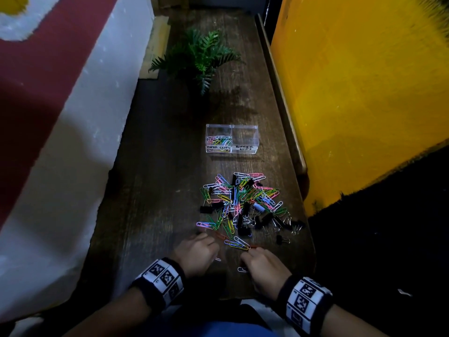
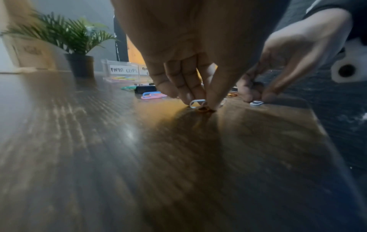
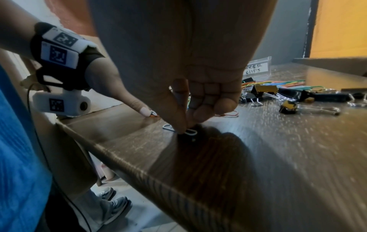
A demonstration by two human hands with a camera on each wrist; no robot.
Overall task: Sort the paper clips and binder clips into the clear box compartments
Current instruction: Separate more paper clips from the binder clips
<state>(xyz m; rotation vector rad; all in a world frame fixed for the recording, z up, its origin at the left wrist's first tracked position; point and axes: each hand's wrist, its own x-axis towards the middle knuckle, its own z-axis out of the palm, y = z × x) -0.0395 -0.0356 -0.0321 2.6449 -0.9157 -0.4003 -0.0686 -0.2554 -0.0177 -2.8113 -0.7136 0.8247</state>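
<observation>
Partly hidden white paper clip (image 3: 190, 132)

Clip pile (image 1: 245, 205) on table (image 1: 155, 186), before clear box (image 1: 232, 138); potted plant (image 1: 198, 57) behind box

A dark wooden surface (image 1: 158, 181) runs away from the viewer, with a green fern (image 1: 198, 55) in a dark pot (image 2: 81, 66) standing toward its far end. A yellow panel (image 1: 359, 88) rises along the right side, and a white wall (image 1: 80, 132) with a red band (image 1: 41, 76) along the left. Grey shoes (image 3: 113, 205) show on the floor below the near edge.
</observation>
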